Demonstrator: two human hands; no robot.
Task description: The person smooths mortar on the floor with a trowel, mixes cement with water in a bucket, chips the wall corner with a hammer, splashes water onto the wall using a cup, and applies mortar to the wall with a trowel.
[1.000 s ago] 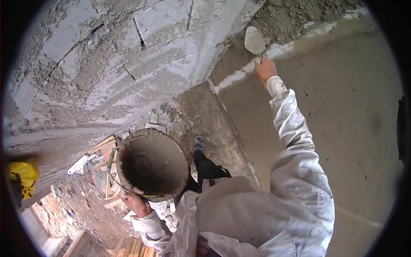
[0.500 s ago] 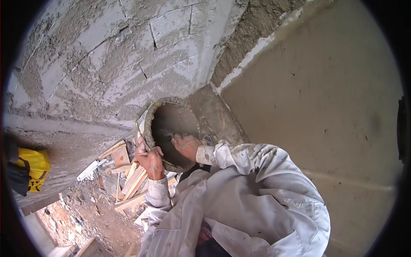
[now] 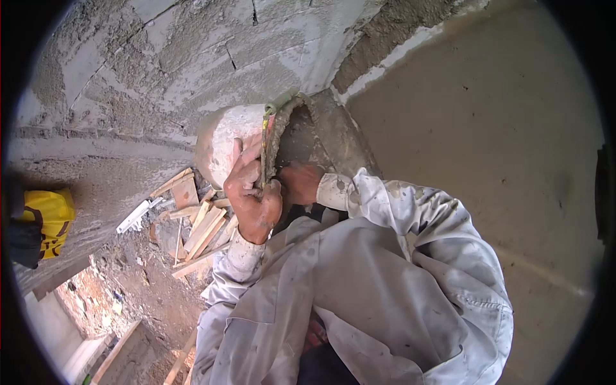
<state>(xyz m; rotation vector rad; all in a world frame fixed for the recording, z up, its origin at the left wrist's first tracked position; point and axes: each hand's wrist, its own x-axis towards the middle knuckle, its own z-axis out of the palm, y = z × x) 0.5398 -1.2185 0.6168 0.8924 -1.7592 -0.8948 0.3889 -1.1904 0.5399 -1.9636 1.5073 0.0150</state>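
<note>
A mortar-crusted bucket [image 3: 221, 138] is tipped on its side against the wall, its mouth facing right. A green grip [image 3: 282, 101] sits at the top of its rim. My left hand [image 3: 253, 202] is closed on the near part of the rim, with fingers spread along the outer wall and the thumb at the edge. My right hand [image 3: 301, 183] reaches into the mouth close to the near rim. Its fingers are hidden inside, so I cannot see whether they hold anything.
Rough, partly plastered blockwork [image 3: 179, 64] rises behind the bucket. Smooth wet-looking plaster [image 3: 462, 135] covers the right side. Wood offcuts [image 3: 205, 228] and rubble lie below on the left. A yellow bag [image 3: 48, 221] is at the far left.
The bucket has tipped over to the right, so its outer wall now shows and its mouth turns sideways. My left hand has moved up with the rim; my right hand has gone deeper in.
</note>
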